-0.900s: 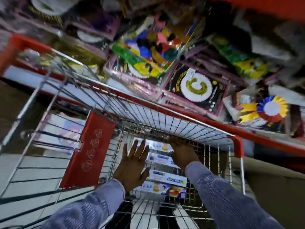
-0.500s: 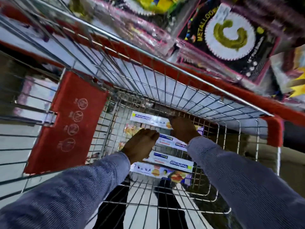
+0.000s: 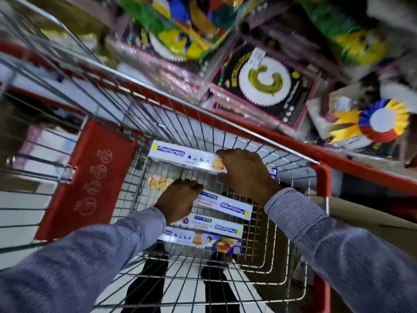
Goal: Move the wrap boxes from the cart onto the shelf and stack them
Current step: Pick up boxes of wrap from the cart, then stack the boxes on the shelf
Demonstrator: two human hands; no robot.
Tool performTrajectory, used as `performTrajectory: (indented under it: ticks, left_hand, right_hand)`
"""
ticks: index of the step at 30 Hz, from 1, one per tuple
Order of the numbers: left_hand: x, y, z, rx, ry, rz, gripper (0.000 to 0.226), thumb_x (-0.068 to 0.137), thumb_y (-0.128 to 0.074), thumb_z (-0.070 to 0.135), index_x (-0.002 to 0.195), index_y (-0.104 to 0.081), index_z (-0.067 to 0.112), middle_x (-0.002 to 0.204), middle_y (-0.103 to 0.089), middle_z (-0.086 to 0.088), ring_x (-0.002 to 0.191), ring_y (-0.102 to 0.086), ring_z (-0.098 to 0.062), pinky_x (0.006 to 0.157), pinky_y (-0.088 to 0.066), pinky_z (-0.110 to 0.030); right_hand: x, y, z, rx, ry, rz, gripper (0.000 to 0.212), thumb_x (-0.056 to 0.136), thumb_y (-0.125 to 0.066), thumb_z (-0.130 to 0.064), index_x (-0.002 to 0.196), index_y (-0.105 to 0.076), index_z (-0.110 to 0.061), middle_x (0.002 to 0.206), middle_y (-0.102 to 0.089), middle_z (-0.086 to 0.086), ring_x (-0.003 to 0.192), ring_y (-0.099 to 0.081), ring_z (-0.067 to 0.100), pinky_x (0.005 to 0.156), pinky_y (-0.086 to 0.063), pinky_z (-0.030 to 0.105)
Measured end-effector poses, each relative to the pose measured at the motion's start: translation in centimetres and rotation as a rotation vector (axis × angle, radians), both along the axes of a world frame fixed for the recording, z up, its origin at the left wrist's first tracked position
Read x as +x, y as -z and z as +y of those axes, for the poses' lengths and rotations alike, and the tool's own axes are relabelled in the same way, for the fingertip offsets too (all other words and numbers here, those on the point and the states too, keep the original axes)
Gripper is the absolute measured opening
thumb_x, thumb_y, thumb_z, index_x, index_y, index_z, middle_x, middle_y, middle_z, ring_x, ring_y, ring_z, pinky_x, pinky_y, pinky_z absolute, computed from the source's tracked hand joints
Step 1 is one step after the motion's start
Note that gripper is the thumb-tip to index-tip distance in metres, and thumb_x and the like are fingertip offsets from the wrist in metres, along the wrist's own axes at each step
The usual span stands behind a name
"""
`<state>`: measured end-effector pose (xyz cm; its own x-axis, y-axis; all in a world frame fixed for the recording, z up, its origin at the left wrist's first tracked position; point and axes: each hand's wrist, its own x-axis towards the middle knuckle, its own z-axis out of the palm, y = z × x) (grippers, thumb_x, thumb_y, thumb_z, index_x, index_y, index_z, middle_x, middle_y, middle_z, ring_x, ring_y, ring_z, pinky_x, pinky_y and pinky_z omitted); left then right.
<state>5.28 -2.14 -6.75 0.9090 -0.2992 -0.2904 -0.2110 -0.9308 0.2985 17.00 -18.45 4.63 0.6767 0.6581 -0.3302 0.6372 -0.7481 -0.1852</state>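
Note:
Several long white Freshwrapp wrap boxes lie in the wire cart (image 3: 291, 256). My right hand (image 3: 246, 175) grips the right part of one wrap box (image 3: 176, 154), which is raised above the others near the cart's far wall. My left hand (image 3: 178, 199) is curled, fingers down, over a second wrap box (image 3: 159, 182), whose end with a food picture shows just left of the hand. Three more wrap boxes (image 3: 225, 205) (image 3: 216, 227) (image 3: 203, 241) lie side by side on the cart floor below my hands.
The cart's red child-seat flap (image 3: 90, 177) stands at the left and a red corner guard (image 3: 323, 177) at the right. Beyond the cart rim runs a red-edged shelf (image 3: 352, 157) crowded with party decoration packs (image 3: 264, 80) and a rosette (image 3: 381, 120).
The right hand has lifted one wrap box up off the pile toward the cart's far wall. The left hand has stayed curled over a box. The view has shifted and tilted up.

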Motion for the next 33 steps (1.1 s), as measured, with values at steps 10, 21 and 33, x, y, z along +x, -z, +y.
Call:
performTrajectory:
  ticks: [10,21,33]
  left_hand:
    - [1.2,-29.1,3.4,0.052,-0.016,-0.305,0.064,0.064,-0.066,0.033,0.127,-0.06,0.028,0.119,-0.071,0.0,0.104,-0.067,-0.026,0.082,-0.057,-0.034]
    - [7.8,-49.7,5.2,-0.033,-0.055,-0.495,0.057,0.068,-0.075,0.034,0.123,-0.062,0.029,0.119,-0.069,0.003,0.11,-0.063,-0.018,0.088,-0.053,-0.03]
    - [17.4,-57.2,4.4,-0.129,-0.019,-0.424,0.054,0.081,-0.077,0.017,0.132,-0.062,0.028,0.138,-0.06,0.004,0.125,-0.056,-0.018,0.104,-0.048,-0.031]
  right_hand:
    - [2.1,-24.2,1.7,0.23,-0.077,-0.163,0.045,0.076,-0.061,-0.047,0.116,-0.063,-0.027,0.108,-0.073,0.005,0.104,-0.065,0.027,0.079,-0.051,0.036]
    - [6.1,-45.8,0.9,0.34,-0.031,-0.337,0.039,0.079,-0.069,-0.037,0.114,-0.066,-0.019,0.114,-0.067,0.01,0.104,-0.061,0.031,0.086,-0.052,0.045]
    - [20.0,-48.8,1.2,0.326,0.172,-0.316,0.046,0.088,-0.065,-0.024,0.13,-0.057,-0.007,0.134,-0.058,0.017,0.122,-0.054,0.031,0.096,-0.042,0.032]
